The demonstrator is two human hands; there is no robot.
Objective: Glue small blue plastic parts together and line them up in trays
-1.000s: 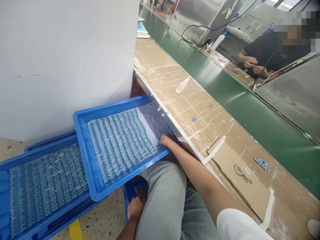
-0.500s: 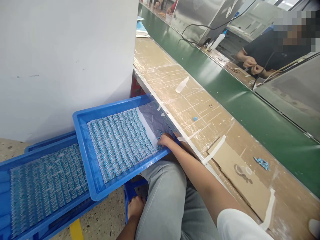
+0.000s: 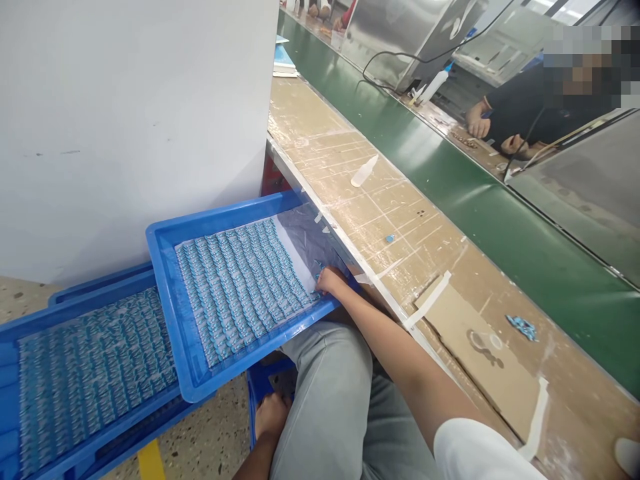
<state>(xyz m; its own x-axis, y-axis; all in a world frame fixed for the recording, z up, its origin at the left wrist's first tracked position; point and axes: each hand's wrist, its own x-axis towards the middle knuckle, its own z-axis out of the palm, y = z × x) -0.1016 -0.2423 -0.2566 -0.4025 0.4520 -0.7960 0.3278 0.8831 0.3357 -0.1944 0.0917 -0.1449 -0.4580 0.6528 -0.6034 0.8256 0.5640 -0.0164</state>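
Note:
My right hand [image 3: 329, 281] reaches into the front right corner of a blue plastic tray [image 3: 165, 313]. Its fingers are pinched together at a small blue piece, mostly hidden by them. Another small blue piece [image 3: 319, 267] shows beside the fingertips. Rows of small blue-and-white pieces [image 3: 240, 287] cover a white sheet in the tray, close to the hand; their kind is too small to make out. Down by my thigh, my left hand [image 3: 271, 415] rests at a blue stool [image 3: 255, 380], its fingers largely hidden.
A second blue tray [image 3: 95, 460] with similar rows sits lower left. On the workbench [image 3: 320, 120] are a white bottle [image 3: 365, 171], a blue cap [image 3: 390, 238], taped cardboard [image 3: 465, 340] and a blue cluster [image 3: 521, 327]. Past the green belt [image 3: 425, 173] sits a co-worker [image 3: 520, 100].
My hands and the tray stay almost in place. Across the belt, the co-worker's hands have moved apart.

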